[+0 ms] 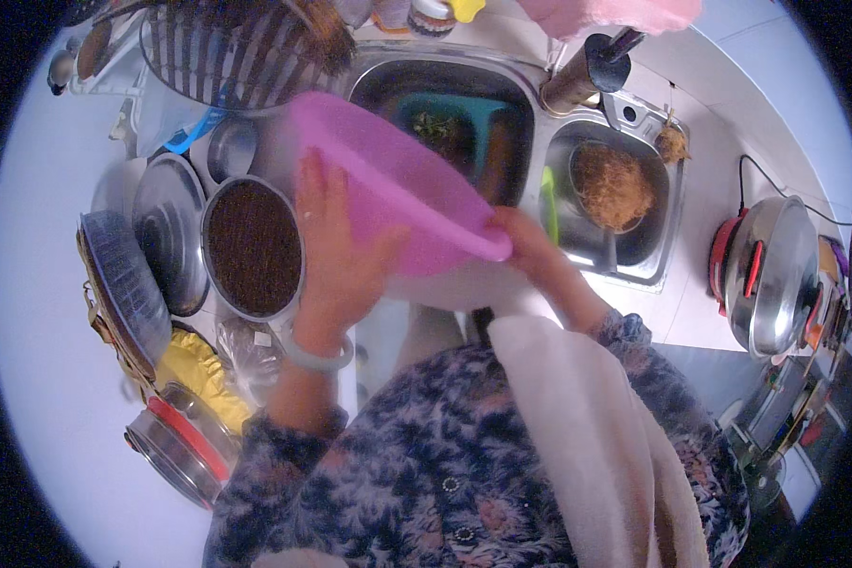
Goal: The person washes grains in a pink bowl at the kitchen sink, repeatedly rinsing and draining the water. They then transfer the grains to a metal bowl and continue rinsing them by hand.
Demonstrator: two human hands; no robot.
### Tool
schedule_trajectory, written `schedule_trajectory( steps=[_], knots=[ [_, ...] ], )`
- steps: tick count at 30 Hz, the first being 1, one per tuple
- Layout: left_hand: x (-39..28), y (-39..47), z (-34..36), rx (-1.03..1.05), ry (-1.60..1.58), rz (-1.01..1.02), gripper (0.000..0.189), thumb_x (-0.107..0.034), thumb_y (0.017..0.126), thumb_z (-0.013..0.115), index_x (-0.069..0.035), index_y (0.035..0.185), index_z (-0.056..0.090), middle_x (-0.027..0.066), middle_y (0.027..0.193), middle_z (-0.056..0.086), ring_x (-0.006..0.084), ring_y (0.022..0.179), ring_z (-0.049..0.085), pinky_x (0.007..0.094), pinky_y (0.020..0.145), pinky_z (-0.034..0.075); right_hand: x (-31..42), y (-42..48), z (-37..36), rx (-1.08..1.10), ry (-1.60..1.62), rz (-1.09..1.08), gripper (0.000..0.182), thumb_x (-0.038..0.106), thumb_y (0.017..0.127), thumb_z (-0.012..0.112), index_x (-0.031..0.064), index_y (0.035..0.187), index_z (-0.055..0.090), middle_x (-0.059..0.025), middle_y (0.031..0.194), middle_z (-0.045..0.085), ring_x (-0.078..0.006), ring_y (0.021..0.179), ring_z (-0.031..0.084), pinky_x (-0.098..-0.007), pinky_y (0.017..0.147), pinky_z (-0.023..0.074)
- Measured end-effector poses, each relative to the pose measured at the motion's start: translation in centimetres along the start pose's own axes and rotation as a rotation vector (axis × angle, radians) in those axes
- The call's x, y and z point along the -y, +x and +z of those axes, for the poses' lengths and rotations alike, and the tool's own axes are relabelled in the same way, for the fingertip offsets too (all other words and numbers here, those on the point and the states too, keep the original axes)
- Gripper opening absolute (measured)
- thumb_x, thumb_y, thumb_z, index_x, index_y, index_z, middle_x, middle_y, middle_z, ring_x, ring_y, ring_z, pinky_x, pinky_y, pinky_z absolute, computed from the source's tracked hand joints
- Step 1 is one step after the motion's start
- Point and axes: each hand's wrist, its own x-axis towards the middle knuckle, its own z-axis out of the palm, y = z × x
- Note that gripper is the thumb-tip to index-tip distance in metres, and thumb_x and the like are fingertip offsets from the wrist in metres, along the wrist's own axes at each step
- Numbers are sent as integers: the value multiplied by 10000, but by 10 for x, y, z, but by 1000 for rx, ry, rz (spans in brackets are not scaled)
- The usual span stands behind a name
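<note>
A pink plastic basin [412, 199] is tilted in front of me at the near edge of the double stainless-steel sink [539, 153]. My right hand [532, 241] grips its rim at the right. Against the basin's left outer side lies my left hand [341, 248], palm towards it with the fingers spread; a pale bangle [319, 358] is on that wrist. The left sink bowl holds a teal container [493, 106] and some green leaves [433, 126]. In the right bowl is a round ladle or strainer with brown fibrous matter [614, 188], beside a bright green item [550, 206]. The basin is blurred.
Left of the sink stand a round container of dark contents [253, 248], a metal lid or tray [169, 234], a slatted basket [241, 64] and a yellow bag [202, 376]. A metal cylinder [575, 85] stands behind the sink. A lidded electric pan [770, 277] is at the right.
</note>
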Motion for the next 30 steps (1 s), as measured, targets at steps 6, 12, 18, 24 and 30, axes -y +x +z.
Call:
schedule_trajectory(
  steps=[6,12,18,24,30],
  knots=[
    [-19,14,11,51,66,66,871,-488,801,616,28,1415,277,296,1493,165,440,1389,154,512,1129,66,1,-3,-14,-102,62,98,212,123,874,520,-9,1012,611,-93,905,657,-160,757,650,-270,625,544],
    [-36,24,8,62,116,134,792,-379,823,627,-22,1441,283,255,1506,185,403,1393,188,463,1129,138,20,-38,13,-77,87,-51,159,118,834,539,2,925,599,-88,825,646,-187,693,641,-305,619,544],
    [-31,13,5,50,120,106,821,-373,816,643,-34,1457,259,232,1520,173,376,1410,166,445,1133,147,-10,-8,-6,-4,74,-77,170,91,809,543,-17,929,598,-86,811,645,-196,690,647,-315,619,549],
    [-16,-11,-4,45,-18,26,812,-367,834,625,-5,1453,244,233,1521,166,369,1417,150,442,1134,153,0,-11,-9,-93,152,-39,251,39,813,542,-37,1050,568,-125,901,652,-218,723,660,-331,630,568],
    [-32,-12,-18,88,15,119,869,-406,828,626,10,1459,198,295,1506,125,433,1406,125,470,1127,162,36,-34,-8,-87,72,-113,388,6,835,532,-63,1216,504,-153,1014,647,-241,830,672,-350,713,579]
  ],
)
